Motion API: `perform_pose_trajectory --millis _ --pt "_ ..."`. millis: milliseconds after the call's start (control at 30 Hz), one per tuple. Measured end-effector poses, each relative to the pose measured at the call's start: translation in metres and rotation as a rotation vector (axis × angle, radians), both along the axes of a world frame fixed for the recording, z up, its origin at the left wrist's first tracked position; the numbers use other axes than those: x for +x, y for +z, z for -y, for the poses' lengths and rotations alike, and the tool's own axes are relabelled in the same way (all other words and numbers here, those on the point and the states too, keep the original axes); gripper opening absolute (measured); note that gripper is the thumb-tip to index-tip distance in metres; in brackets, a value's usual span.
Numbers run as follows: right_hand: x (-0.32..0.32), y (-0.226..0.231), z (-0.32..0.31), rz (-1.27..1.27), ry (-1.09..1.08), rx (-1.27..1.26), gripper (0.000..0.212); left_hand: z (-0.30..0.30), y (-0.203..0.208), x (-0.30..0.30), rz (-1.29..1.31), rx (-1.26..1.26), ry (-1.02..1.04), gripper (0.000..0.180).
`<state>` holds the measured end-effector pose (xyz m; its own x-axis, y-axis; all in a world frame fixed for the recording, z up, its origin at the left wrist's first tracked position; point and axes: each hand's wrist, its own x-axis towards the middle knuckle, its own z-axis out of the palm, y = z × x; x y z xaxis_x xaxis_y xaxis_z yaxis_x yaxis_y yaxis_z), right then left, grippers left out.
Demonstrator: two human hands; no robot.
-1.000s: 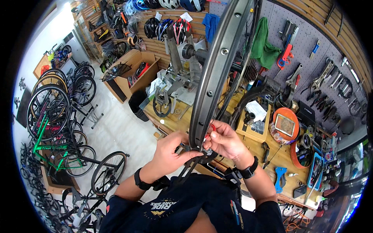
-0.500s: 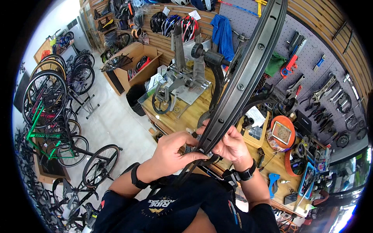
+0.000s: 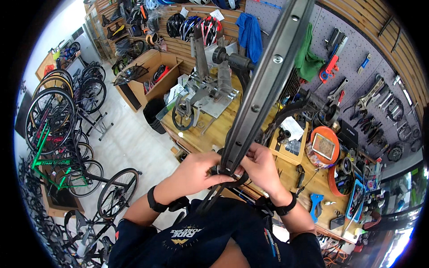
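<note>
A dark bicycle wheel rim (image 3: 258,100) rises from near my chest towards the top of the view, its inner channel with several round metal-edged holes facing me. My left hand (image 3: 196,172) is closed at the lower part of the rim, its thumb lying across the channel. Something small and dark shows by its fingertips, too hidden to name. My right hand (image 3: 262,170) grips the opposite edge at the same height, fingers bent behind the rim. A thin dark band (image 3: 213,196) runs down below the hands to my shirt.
Behind the rim, a metal wheel stand (image 3: 210,89) is on the wooden workbench (image 3: 210,134). An orange round container (image 3: 324,149), a parts tray (image 3: 292,138) and a blue tool (image 3: 316,206) lie to the right. Bicycles (image 3: 58,152) fill the left; tools hang on the pegboard (image 3: 353,80).
The rim appears slightly further left and more upright in view. My right hand's fingers have drawn in closer against the rim; my left hand stays at nearly the same spot.
</note>
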<state>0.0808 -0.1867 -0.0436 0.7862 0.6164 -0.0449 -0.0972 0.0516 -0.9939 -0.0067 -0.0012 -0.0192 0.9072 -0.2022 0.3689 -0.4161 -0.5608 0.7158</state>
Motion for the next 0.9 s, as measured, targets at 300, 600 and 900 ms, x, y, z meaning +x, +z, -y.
perform_pose_trajectory --millis 300,600,900 --pt "0.031 -0.007 0.030 -0.018 -0.219 0.340 0.036 0.005 0.012 -0.005 0.072 -0.006 0.049 0.032" --pt "0.006 -0.006 0.012 -0.414 0.284 0.624 0.044 0.010 -0.009 -0.006 0.062 -0.066 0.111 0.039" --pt "0.013 -0.014 0.008 -0.463 0.415 0.757 0.042 0.011 -0.011 -0.006 0.090 -0.089 0.127 0.036"
